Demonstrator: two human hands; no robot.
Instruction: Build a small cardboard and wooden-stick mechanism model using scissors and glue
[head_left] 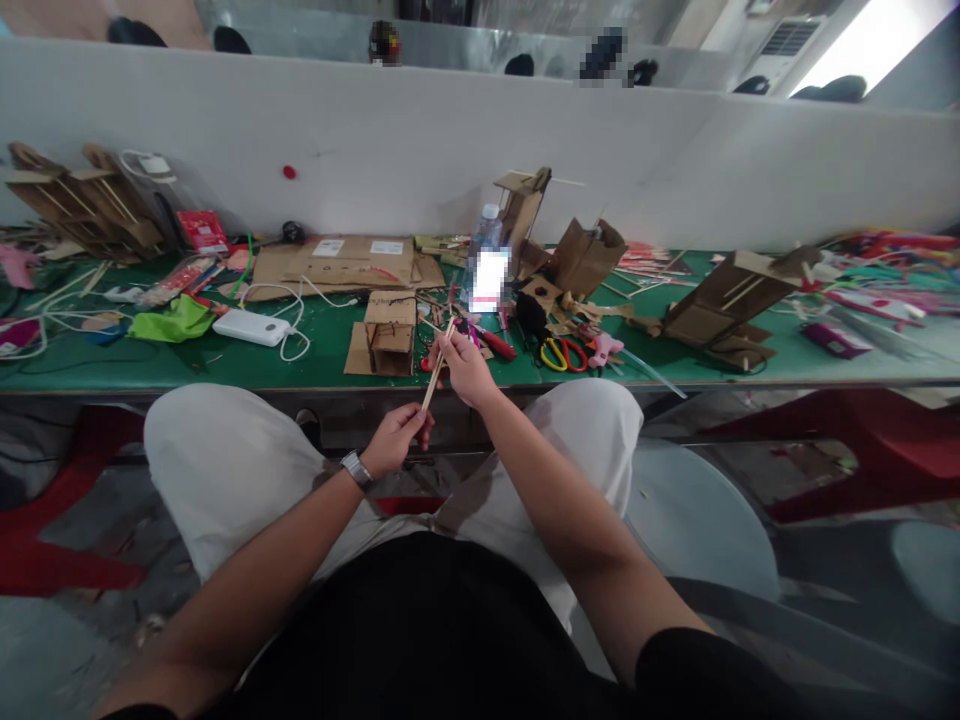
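Gripping thin wooden sticks (pixel 434 382) near the centre of the frame, the left hand (pixel 396 438) pinches their lower end while the right hand (pixel 466 368) has its fingers closed around the upper part. Just beyond, on the green table (pixel 319 362), a small open cardboard box (pixel 390 312) stands left of centre, a white power bank (pixel 251 327) lies farther left, and scissors (pixel 566 352) and a pink glue gun (pixel 604 348) lie right of centre. Behind these, flattened cardboard (pixel 330 270) lies left of a clear bottle (pixel 489 230). A white partition (pixel 420 150) crosses the upper frame.
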